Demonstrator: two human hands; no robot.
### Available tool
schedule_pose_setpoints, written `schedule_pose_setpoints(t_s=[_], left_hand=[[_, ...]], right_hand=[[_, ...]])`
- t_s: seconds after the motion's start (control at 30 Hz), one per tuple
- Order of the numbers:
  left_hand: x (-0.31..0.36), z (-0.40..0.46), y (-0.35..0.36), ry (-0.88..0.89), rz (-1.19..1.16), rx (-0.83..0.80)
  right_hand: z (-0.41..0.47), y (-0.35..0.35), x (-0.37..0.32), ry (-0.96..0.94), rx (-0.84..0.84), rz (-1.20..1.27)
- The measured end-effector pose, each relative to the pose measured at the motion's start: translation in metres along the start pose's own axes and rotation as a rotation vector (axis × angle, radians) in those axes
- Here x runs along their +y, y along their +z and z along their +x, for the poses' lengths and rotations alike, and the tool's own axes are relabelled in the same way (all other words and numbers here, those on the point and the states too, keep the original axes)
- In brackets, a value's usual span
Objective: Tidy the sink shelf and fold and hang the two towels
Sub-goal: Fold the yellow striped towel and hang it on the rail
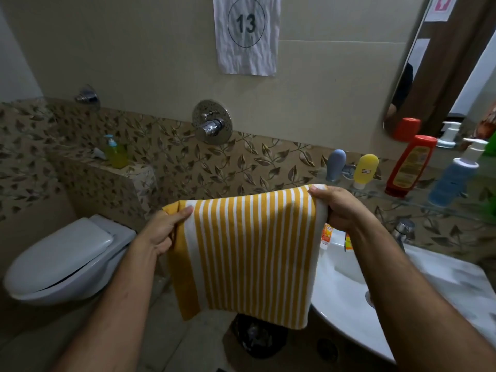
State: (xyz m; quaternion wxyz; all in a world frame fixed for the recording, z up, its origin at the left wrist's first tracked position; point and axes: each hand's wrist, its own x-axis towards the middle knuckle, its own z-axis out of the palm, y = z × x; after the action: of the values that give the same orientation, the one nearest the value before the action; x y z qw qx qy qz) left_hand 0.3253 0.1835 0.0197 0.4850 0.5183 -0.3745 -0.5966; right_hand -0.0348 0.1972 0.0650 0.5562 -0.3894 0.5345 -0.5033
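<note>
Both forearms are stretched out toward the wall, and the yellow-and-white striped cotton towel [249, 253] is held up between them by its top edge. It's pinched at the left corner by the left hand [163, 232], thumb on the front of the cloth, and the right corner is bunched inside the curled fingers of the right hand [341, 208]. The top edge runs roughly level left to right, slightly higher on the right, with the stripes hanging straight down, so the long axis is probably the held edge. Looks already doubled over, though that can't be confirmed. No towel rail can be made out, so where it gets hung is anyone's guess; the right hand sits nearer the glass sink shelf [418, 202].

On that shelf a grey squeeze tube [335, 165], a yellow squeeze tube [366, 170], a red shampoo bottle [410, 165] and a blue pump bottle [456, 178] are lined up. Below it the white ceramic basin [343, 285] is set in a marble worktop [456, 280]. A white toilet [64, 259] is seen on the left, leaf-patterned tiles behind.
</note>
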Motion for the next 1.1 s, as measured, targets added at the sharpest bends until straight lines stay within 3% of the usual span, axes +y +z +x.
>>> schedule_pose_setpoints(t_s=[0.1,0.23,0.3,0.37,0.43,0.53,0.7,0.87,0.97,1.03,1.1], left_hand=[[0.007,0.005,0.006,-0.055,0.028,0.080],[0.011,0.007,0.010,-0.090,0.100,0.110],[0.015,0.006,0.012,-0.106,0.157,0.137],[0.020,0.008,0.013,-0.103,0.169,0.161],[0.022,0.007,0.019,-0.106,0.168,0.186],[0.020,0.006,0.024,-0.166,0.158,0.189],[0.008,0.006,0.017,-0.309,0.163,0.191],[0.009,0.018,0.012,-0.095,0.087,0.124],[0.010,0.020,0.006,0.071,0.352,0.068],[0.013,0.022,0.003,0.183,0.581,0.094],[0.018,0.023,0.005,0.248,0.715,0.143]], right_hand=[[0.006,-0.008,0.007,0.076,-0.008,-0.036],[0.009,-0.008,0.020,0.233,0.053,-0.454],[0.013,-0.005,0.018,0.173,0.145,-0.533],[0.019,-0.006,0.013,0.045,0.214,-0.427],[0.020,-0.010,0.012,-0.053,0.183,-0.353],[0.017,-0.012,0.024,-0.040,0.075,-0.548],[0.014,-0.005,0.041,-0.174,0.174,-0.504],[0.016,-0.005,0.036,-0.113,0.252,-0.267],[0.013,-0.014,0.020,-0.049,0.122,-0.154],[0.008,-0.020,0.009,-0.088,0.038,-0.323],[0.006,-0.020,0.003,-0.170,0.082,-0.604]])
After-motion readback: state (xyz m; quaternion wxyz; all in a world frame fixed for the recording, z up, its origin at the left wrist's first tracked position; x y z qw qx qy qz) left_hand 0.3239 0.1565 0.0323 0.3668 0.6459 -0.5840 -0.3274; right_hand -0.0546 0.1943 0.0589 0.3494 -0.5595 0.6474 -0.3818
